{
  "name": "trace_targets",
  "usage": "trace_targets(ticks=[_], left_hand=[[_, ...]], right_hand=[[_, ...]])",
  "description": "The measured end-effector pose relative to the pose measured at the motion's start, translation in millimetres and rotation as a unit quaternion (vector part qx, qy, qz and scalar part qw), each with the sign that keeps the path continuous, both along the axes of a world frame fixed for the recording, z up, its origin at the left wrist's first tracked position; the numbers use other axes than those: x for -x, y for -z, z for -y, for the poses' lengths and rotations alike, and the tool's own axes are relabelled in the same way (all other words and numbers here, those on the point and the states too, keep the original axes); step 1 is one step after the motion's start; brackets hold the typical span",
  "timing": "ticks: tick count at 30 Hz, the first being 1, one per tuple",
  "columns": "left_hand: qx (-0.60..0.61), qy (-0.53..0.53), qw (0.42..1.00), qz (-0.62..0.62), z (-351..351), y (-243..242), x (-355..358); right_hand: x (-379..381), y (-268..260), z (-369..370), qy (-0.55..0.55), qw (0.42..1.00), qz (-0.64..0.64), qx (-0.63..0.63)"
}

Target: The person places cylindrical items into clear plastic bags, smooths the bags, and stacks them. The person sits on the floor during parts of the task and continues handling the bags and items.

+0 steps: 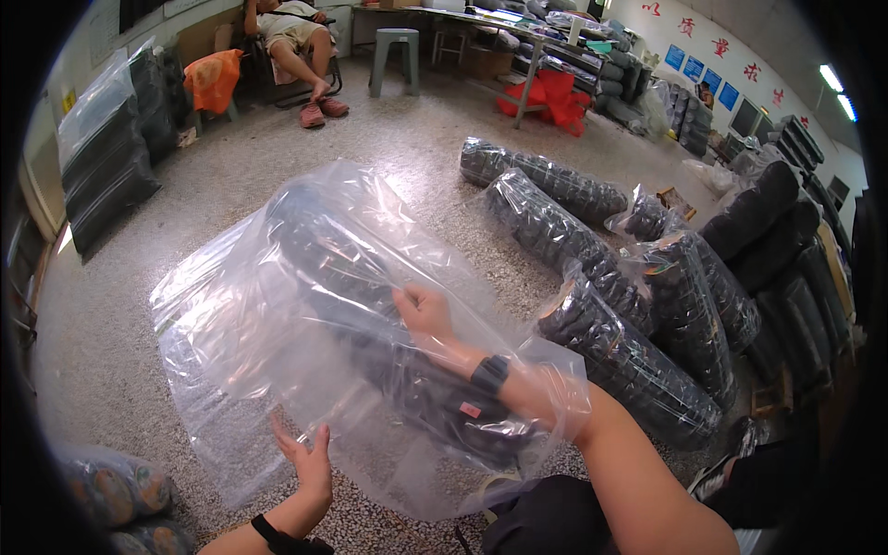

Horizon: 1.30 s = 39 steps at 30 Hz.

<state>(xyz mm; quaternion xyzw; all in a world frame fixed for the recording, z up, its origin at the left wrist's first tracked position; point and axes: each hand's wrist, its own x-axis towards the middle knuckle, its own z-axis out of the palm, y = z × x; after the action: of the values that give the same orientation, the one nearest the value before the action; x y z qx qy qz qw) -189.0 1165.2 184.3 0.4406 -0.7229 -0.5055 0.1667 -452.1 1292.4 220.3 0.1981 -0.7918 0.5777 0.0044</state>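
Note:
A large clear plastic bag [250, 312] spreads over the floor, with a long bundle of dark material [374, 298] inside it. My right hand [424, 313] reaches through the bag's mouth, its forearm wrapped by the film; the fingers are curled against the bundle, and whether they grip it is unclear. A black watch is on that wrist. A small pink label [470, 410] lies on the bundle's near end. My left hand [305, 451] is at the near left edge of the bag, fingers and thumb spread, a dark band on its wrist. More flat clear film lies under the bag's left side.
Several plastic-wrapped dark rolls [624, 354] lie on the right, beside a stack of dark bundles [784, 277]. Wrapped bundles [114, 485] sit at the lower left, and a tall stack [107, 159] stands upper left. A seated person [298, 41], a grey stool [394, 59] and a table are farther off.

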Motion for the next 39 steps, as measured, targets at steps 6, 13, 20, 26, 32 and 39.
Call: trace_targets(ticks=[6, 13, 20, 26, 32, 39], left_hand=[[-0.535, 0.108, 0.836, 0.055, -15.5, 91.0, -26.2], [-0.643, 0.132, 0.753, 0.048, -60.4, 95.3, -22.1], [-0.587, 0.176, 0.789, -0.038, -65.7, 74.8, -14.3], [-0.493, 0.12, 0.858, -0.076, -68.9, 55.1, -14.0], [-0.302, 0.457, 0.828, -0.122, -34.6, -25.3, -15.0], [-0.367, 0.783, 0.502, 0.007, -70.4, -93.4, -54.8]], right_hand=[[7.8, -10.6, 14.2, 0.028, 0.994, -0.005, 0.106], [-7.3, -9.3, 22.8, 0.014, 0.983, 0.053, 0.175], [-19.3, -5.3, 24.9, -0.005, 0.981, 0.123, 0.149], [-9.7, -5.0, 23.0, -0.042, 0.981, 0.127, 0.139], [12.1, 11.7, 28.1, -0.035, 0.976, 0.106, 0.186], [38.2, -7.2, 40.4, 0.042, 0.988, 0.039, 0.146]])
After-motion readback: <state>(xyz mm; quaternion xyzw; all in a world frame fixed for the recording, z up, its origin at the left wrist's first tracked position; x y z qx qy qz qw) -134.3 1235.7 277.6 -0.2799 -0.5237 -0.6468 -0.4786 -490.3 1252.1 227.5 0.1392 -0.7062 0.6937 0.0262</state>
